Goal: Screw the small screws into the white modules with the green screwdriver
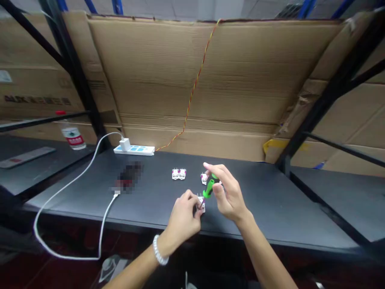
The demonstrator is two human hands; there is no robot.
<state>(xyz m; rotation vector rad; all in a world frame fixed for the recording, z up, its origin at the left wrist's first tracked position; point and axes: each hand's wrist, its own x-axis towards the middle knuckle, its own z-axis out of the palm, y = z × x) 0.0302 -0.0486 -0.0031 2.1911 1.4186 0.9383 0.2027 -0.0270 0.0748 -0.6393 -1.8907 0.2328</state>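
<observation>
1. Far to the left, a power strip (147,151) lies along the back of the bench (270,200), well apart from both hands.
2. Next comes a pair of white pieces (179,174), side by side on the bench, beyond the left hand and touched by neither hand.
3. The left hand (184,214) comes in from the near edge, its fingers drawn narrow around the left side of a white piece (203,207). Whether they also steady the tool's tip, I cannot tell.
4. That white piece sits at the right of the left fingers, low over the bench and near its front edge. The left hand is clearly the nearer one.
5. The screwdriver (209,187) slants from upper right to lower left, its shaft leading down to this piece. Whether the tip is seated or only in front is too small to tell.
6. The right hand (230,196) holds the screwdriver's handle between thumb and fingers, above and to the right of the piece. Behind the handle, another white piece (203,178) is partly hidden.
</observation>
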